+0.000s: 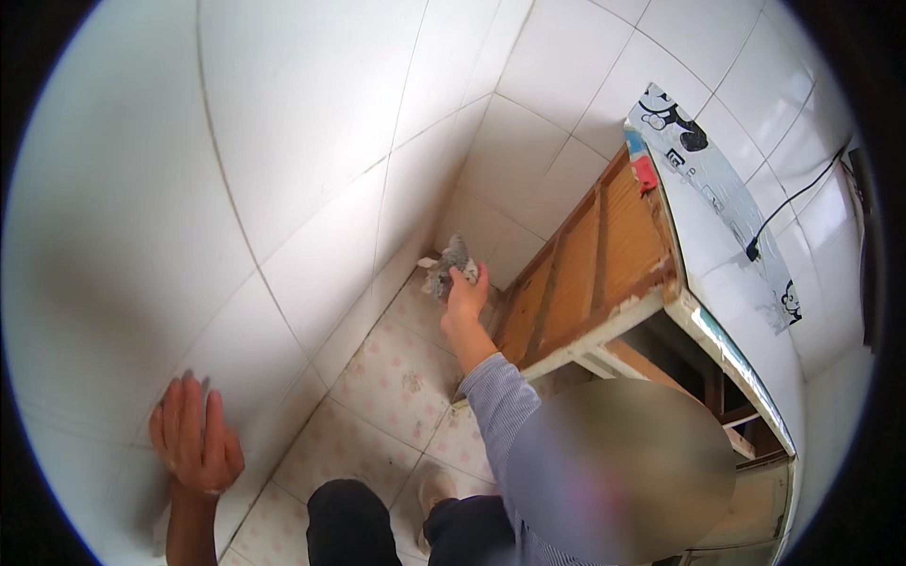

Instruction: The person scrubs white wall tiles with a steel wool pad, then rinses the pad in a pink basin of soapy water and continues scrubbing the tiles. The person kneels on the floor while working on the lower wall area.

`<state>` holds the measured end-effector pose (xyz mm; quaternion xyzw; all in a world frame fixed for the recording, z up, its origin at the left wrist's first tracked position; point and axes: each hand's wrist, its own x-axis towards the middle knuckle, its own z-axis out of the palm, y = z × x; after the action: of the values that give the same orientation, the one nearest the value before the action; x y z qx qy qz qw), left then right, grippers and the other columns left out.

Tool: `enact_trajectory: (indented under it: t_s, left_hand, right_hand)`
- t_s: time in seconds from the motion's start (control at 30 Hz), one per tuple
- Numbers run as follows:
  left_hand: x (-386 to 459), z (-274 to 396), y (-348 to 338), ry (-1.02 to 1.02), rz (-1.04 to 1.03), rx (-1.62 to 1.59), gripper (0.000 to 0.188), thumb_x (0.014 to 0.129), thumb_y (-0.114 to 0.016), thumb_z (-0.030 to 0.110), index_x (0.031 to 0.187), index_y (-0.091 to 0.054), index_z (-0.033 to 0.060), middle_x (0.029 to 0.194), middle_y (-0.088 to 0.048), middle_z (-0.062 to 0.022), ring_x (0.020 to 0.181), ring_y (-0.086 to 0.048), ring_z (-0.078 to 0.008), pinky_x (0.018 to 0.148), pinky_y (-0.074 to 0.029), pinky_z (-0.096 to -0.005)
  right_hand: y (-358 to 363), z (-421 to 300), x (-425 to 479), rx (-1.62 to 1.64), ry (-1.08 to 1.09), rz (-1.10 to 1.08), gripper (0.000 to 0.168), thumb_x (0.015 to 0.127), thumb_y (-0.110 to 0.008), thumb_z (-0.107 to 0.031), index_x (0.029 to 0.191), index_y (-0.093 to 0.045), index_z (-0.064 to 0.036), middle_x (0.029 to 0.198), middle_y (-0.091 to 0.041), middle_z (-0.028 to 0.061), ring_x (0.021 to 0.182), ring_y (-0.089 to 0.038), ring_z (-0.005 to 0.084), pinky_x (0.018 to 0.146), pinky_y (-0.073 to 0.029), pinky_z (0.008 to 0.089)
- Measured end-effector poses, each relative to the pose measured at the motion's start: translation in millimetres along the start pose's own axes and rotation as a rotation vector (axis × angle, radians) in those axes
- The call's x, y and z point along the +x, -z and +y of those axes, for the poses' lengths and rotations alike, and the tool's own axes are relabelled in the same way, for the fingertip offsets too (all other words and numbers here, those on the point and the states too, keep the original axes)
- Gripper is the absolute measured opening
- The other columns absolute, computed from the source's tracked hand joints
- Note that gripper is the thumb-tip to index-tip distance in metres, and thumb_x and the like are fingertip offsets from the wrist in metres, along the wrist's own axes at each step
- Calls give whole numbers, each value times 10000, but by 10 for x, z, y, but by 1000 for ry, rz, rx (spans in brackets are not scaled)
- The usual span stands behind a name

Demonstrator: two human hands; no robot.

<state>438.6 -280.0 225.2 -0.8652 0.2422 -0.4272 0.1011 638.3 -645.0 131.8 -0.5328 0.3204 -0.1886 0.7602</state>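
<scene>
My left hand [198,439] rests on or very near the white tiled wall [311,212] at the lower left, its back towards me, fingers pointing up and nothing held. My right hand is out of view. Before me a person in a striped sleeve [499,396] reaches towards the room corner. That person's hand [467,301] is on a small grey and white fluffy thing [444,272], perhaps a plush toy, low down near the floor. The person's head is a blurred patch at the lower right.
A worn wooden cabinet [573,262] with an open compartment stands at the right. On its white top lies a printed sheet [715,191] with a black cable and plug [754,247]. Dark-trousered legs [350,523] and a light shoe [437,488] are over the tiled floor [382,382].
</scene>
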Motion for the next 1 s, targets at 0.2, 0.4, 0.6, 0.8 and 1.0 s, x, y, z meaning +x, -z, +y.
enact_trajectory:
  t_s: [0.2,0.4,0.6,0.8,1.0]
  left_hand:
    - [99,63,13,58,-27,93,298,790,-489,-3,1038,-649,-48,1107,-626,-239,982,-611,-429,794,-446,-492]
    - [40,-319,537,62,-157,385,425,870,-511,150,1268,-569,11,1390,-462,-208,1295,-395,-411,1038,-244,-541]
    - [649,-196,564,69,-153,409,202,788,-628,157,978,-629,88,826,-602,-153,669,-485,-304,621,-248,-396]
    - [657,-155,599,76,-157,497,186,797,-634,176,964,-647,96,804,-595,-149,658,-480,-302,622,-267,-403]
    - [480,-180,492,101,-46,456,333,765,-682,181,1094,-670,130,988,-618,-161,726,-510,-332,667,-321,-425]
  right_hand:
    - [-800,-747,1201,227,557,62,621,861,-580,-55,1435,-345,-49,1411,-378,175,1150,-498,259,901,-483,365]
    - [-1786,-1764,1970,-248,1426,218,564,759,-639,38,1279,-577,-171,1278,-406,252,1095,-504,377,879,-478,392]
    - [-1633,-2690,2894,-857,1821,334,490,743,-612,42,1167,-633,-203,1274,-484,174,1080,-530,370,868,-488,435]
    - [-1168,-1542,3310,-1168,2016,49,225,774,-599,-21,965,-670,-118,1189,-553,110,977,-586,305,723,-534,386]
    - [-692,-1293,3401,-1503,1947,-34,259,790,-604,-84,1033,-671,-147,1128,-589,115,914,-610,280,640,-528,385]
